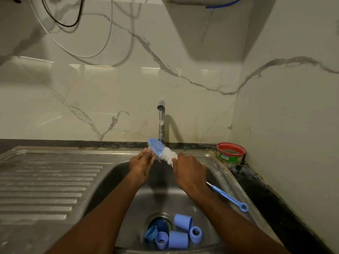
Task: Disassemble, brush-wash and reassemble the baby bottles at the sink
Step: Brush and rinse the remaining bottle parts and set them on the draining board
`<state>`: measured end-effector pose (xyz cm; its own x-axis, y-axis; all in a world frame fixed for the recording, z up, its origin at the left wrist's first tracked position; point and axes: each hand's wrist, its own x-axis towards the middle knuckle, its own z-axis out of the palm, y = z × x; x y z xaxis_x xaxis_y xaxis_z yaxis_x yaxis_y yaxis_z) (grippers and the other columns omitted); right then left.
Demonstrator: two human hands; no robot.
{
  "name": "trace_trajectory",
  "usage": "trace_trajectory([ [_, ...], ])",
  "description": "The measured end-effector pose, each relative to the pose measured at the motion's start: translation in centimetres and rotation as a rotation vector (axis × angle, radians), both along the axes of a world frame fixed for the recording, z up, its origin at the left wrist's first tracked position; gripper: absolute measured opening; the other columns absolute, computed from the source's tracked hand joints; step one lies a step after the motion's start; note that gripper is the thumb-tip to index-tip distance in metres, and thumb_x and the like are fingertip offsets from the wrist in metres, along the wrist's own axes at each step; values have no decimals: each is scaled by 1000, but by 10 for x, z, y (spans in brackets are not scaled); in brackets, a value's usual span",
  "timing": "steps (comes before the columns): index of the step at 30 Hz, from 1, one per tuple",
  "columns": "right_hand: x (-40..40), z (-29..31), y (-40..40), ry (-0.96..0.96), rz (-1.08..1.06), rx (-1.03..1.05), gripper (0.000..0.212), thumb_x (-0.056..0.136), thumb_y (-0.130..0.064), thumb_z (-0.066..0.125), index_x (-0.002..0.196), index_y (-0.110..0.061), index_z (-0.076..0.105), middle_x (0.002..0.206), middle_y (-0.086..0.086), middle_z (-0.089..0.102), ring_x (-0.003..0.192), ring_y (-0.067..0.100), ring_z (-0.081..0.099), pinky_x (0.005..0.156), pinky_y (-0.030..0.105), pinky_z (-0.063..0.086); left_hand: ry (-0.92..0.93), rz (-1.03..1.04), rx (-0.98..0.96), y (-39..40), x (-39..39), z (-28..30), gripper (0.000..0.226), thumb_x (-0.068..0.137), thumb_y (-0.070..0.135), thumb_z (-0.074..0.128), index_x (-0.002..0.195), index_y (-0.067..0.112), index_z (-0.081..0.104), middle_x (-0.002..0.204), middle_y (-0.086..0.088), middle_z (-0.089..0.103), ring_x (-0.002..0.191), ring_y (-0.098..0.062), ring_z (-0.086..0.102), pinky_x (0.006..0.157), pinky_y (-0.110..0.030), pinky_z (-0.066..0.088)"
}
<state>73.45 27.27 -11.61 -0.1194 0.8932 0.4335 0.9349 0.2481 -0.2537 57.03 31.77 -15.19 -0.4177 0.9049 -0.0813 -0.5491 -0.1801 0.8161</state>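
Observation:
A bottle brush (166, 153) with blue and white bristles and a long blue handle is held over the steel sink (216, 173), under the tap (161, 121), which runs a thin stream of water. My right hand (189, 172) grips the brush just below the white bristles; the handle's ring end sticks out to the lower right. My left hand (142, 163) touches the blue bristle tip with its fingertips. Several blue bottle parts (177, 233), caps and rings, lie around the drain at the sink's bottom.
A ribbed steel drainboard (45, 182) lies to the left of the basin. A round red-rimmed green tub (230, 153) stands on the dark counter at the back right corner. Marble wall behind, cables hanging above.

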Motion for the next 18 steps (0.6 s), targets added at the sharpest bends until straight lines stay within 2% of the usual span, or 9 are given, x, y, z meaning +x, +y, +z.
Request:
trace_trajectory([
  [4, 0, 6, 3, 69, -46, -12, 28, 104, -37, 50, 124, -20, 61, 113, 6, 69, 98, 24, 67, 73, 33, 46, -69, -166, 87, 0, 8, 11, 25, 94, 7, 65, 118, -2, 66, 106, -16, 76, 100, -25, 74, 90, -40, 59],
  [9, 9, 9, 6, 94, -79, -29, 31, 103, -40, 51, 123, -19, 62, 113, 6, 70, 98, 25, 68, 69, 32, 42, 171, -346, 76, -4, 10, 0, 35, 93, 3, 66, 127, -4, 61, 109, -17, 75, 99, -23, 74, 86, -32, 61],
  [11, 11, 10, 7, 115, -89, -25, 30, 103, -40, 50, 121, -18, 61, 112, 6, 70, 97, 25, 68, 69, 32, 46, 162, -264, 68, -2, 15, 3, 34, 92, 3, 68, 125, 2, 60, 107, -17, 75, 96, -23, 74, 82, -31, 62],
  [13, 12, 10, 4, 113, -73, -53, 29, 103, -39, 51, 120, -17, 62, 112, 6, 70, 96, 24, 68, 70, 33, 48, 70, -83, 23, 3, 13, 2, 34, 91, 6, 70, 123, 10, 58, 103, -15, 75, 92, -20, 75, 76, -28, 63],
  [15, 9, 5, 0, 66, -31, -100, 28, 103, -37, 51, 120, -19, 63, 113, 6, 70, 98, 24, 68, 75, 33, 50, 29, 25, -28, 6, 6, -4, 35, 91, 9, 71, 124, 9, 60, 101, -13, 75, 87, -18, 76, 69, -26, 63],
  [18, 0, 0, -3, 56, 2, -107, 27, 103, -37, 52, 121, -20, 62, 112, 6, 70, 97, 24, 68, 72, 32, 46, -33, -76, -21, 2, 5, -2, 19, 96, 7, 64, 114, 1, 65, 105, -19, 75, 90, -23, 76, 72, -30, 64],
])
